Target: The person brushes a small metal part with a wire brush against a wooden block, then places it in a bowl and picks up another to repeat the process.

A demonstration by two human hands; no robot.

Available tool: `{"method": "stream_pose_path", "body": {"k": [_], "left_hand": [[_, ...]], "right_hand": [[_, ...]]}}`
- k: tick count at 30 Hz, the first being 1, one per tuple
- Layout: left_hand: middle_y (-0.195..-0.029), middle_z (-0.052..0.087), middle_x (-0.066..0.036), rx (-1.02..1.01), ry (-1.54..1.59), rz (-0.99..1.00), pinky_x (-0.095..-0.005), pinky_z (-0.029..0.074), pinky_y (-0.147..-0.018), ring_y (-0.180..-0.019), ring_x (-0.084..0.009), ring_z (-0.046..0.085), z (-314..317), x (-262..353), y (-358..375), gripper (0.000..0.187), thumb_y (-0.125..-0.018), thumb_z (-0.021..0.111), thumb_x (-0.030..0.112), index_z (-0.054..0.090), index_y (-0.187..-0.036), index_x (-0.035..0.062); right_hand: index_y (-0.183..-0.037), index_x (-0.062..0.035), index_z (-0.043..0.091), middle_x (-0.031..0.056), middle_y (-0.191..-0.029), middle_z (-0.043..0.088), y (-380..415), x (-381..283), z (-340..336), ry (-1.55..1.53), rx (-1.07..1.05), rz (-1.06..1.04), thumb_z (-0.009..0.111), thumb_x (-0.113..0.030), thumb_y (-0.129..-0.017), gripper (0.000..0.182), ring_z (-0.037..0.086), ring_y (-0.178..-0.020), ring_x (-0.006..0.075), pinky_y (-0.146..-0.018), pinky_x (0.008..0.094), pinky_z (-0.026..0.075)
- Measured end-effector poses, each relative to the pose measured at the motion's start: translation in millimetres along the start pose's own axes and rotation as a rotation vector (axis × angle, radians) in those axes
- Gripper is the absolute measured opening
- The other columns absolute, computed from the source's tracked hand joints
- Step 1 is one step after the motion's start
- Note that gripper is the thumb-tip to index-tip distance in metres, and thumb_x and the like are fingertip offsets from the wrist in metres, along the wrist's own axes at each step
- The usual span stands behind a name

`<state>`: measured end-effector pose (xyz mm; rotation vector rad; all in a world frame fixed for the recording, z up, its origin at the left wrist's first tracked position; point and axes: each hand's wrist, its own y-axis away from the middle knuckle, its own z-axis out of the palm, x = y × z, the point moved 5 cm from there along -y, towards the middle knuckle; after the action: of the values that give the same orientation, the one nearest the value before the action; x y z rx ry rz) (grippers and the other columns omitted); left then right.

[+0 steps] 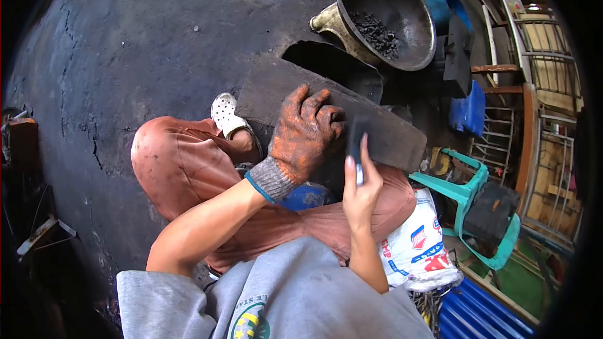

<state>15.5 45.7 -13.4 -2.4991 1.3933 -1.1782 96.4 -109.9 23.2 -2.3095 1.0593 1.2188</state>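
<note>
Where my orange-gloved left hand (308,130) lies: on a long, flat, dark board (396,141), fingers half-bent; any grip beneath, I cannot tell.
My right hand (363,193): bare, pinching a slim, blurred tool with a pale handle (359,174).
Tool's aim: away from me, lengthwise, against the board in view.
Board's long axis: slanting, far left to near right.

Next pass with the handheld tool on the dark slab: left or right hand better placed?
Probably right: the right hand grips the blurred tool at the dark slab. The gloved left hand is on the slab, apparently steadying it.
</note>
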Motion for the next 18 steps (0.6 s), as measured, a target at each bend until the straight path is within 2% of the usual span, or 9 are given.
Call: {"method": "stream_pose_path", "body": {"k": [1,2,5,6,7,9,11,13,18], "left_hand": [[-0.132,0.070,-0.001,0.005,-0.004,-0.002,-0.0609,0.040,-0.121,-0.140,-0.0296,0.057,-1.8,-0.3,-1.5,0.022,-0.089,0.074,0.026,0.078,-0.110,0.0228],[-0.132,0.070,-0.001,0.000,-0.006,0.018,-0.0608,0.040,-0.121,-0.140,-0.0296,0.057,-3.3,1.7,-2.1,0.022,-0.089,0.074,0.026,0.078,-0.110,0.0223],[-0.132,0.070,-0.001,-0.068,0.002,0.083,-0.0600,0.039,-0.122,-0.141,-0.0295,0.057,-7.8,7.4,-5.9,0.023,-0.091,0.073,0.026,0.078,-0.113,0.0221],[-0.132,0.070,-0.001,-0.067,-0.015,0.030,-0.0594,0.038,-0.122,-0.141,-0.0294,0.057,-2.6,4.0,-2.7,0.022,-0.092,0.072,0.026,0.078,-0.113,0.0228],[-0.133,0.070,-0.001,-0.063,-0.034,-0.026,-0.0588,0.038,-0.123,-0.141,-0.0294,0.057,-2.7,3.0,-1.7,0.022,-0.093,0.071,0.025,0.078,-0.114,0.0234],[-0.132,0.071,-0.001,0.109,-0.018,-0.136,-0.0581,0.038,-0.123,-0.140,-0.0296,0.057,-8.6,2.0,-2.1,0.020,-0.094,0.069,0.024,0.077,-0.112,0.0226],[-0.131,0.072,-0.001,-0.070,0.043,-0.057,-0.0577,0.039,-0.122,-0.139,-0.0300,0.058,5.1,-3.7,1.2,0.018,-0.093,0.070,0.024,0.077,-0.109,0.0202],[-0.130,0.072,-0.002,-0.040,0.060,-0.042,-0.0577,0.040,-0.121,-0.137,-0.0302,0.058,2.0,-2.9,-0.7,0.018,-0.091,0.072,0.025,0.076,-0.107,0.0188],[-0.129,0.072,-0.002,0.072,0.018,-0.086,-0.0574,0.041,-0.120,-0.139,-0.0311,0.057,-4.1,3.3,-2.8,0.017,-0.089,0.075,0.026,0.078,-0.104,0.0192]], "right_hand": [[-0.155,0.0062,0.056,0.0222,-0.138,0.073,14.7,3.6,-4.1,-0.024,-0.030,0.066,0.066,-0.008,-0.107,0.051,0.070,-0.115,0.0193,-0.101,0.0338,0.054],[-0.155,0.0060,0.056,0.0220,-0.135,0.074,21.6,11.1,-9.9,-0.060,0.021,-0.014,0.067,-0.007,-0.107,0.051,0.070,-0.115,0.0189,-0.101,0.0329,0.053],[-0.153,0.0077,0.057,0.0229,-0.139,0.072,-0.6,-22.0,-16.6,-0.072,0.026,0.104,0.068,-0.007,-0.107,0.050,0.069,-0.117,0.0193,-0.104,0.0318,0.051],[-0.152,0.0077,0.057,0.0232,-0.138,0.073,-14.8,-28.0,-10.3,-0.069,0.065,-0.031,0.068,-0.007,-0.106,0.050,0.069,-0.114,0.0179,-0.101,0.0313,0.053],[-0.152,0.0080,0.058,0.0237,-0.139,0.073,-19.3,-20.5,0.2,-0.127,0.075,0.018,0.067,-0.007,-0.107,0.049,0.069,-0.112,0.0168,-0.100,0.0314,0.053],[-0.152,0.0082,0.058,0.0243,-0.143,0.071,-4.4,-18.1,9.8,0.031,0.041,-0.086,0.067,-0.007,-0.107,0.048,0.070,-0.114,0.0168,-0.101,0.0317,0.053],[-0.152,0.0086,0.057,0.0240,-0.142,0.071,23.9,0.5,4.0,-0.013,0.072,-0.059,0.067,-0.008,-0.107,0.050,0.069,-0.120,0.0195,-0.104,0.0331,0.052],[-0.153,0.0083,0.057,0.0253,-0.145,0.069,34.8,4.1,-8.0,-0.087,0.002,0.076,0.066,-0.009,-0.108,0.049,0.067,-0.128,0.0241,-0.108,0.0347,0.051],[-0.153,0.0086,0.056,0.0238,-0.147,0.068,-10.6,-13.4,2.6,-0.036,0.042,0.010,0.066,-0.011,-0.108,0.050,0.067,-0.128,0.0227,-0.110,0.0332,0.050]]}}
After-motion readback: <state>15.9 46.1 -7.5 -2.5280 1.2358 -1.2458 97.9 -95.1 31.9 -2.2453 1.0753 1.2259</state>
